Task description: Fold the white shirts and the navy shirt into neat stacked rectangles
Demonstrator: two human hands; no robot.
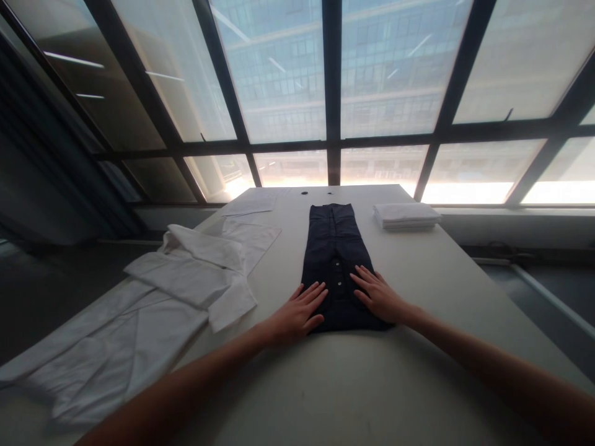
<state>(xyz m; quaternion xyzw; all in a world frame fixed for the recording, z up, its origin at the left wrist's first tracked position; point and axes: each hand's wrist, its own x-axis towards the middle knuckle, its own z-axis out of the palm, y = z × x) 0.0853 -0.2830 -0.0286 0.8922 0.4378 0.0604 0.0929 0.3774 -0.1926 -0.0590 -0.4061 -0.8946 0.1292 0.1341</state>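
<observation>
A dark navy garment with buttons [332, 241], perhaps a shirt, lies folded into a long narrow strip on the white table. Its buttons show near the end closest to me. My left hand [300, 313] rests flat on its left edge, fingers stretched out. On the right side, my right hand [374, 292] lies palm down with fingers spread over the cloth. Neither hand grips anything. What is under my palms is hidden.
Loose white garments [186, 272] spread over the table's left side, some hanging toward the edge. A neat stack of folded white cloth [406, 217] sits at the back right. Pale sheets [251, 203] lie at the back left of the table [418, 266]. Large windows [286, 74] stand beyond.
</observation>
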